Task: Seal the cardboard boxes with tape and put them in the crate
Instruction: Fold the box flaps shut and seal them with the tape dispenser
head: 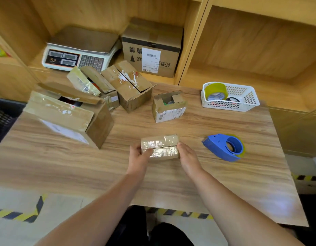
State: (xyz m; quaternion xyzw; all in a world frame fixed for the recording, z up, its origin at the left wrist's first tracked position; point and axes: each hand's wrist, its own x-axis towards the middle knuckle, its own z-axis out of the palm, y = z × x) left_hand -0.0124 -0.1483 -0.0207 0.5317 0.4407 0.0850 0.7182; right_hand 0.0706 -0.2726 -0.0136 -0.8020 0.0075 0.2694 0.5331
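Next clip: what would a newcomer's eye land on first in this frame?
The left hand and right hand hold a small taped box at the near middle of the table. A blue tape dispenser lies to its right. Several open cardboard boxes crowd the far left, in front of a weighing scale.

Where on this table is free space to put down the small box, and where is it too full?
Bare wood runs along the near edge of the table, and between the blue tape dispenser and the white basket. The far left is crowded with open cardboard boxes.
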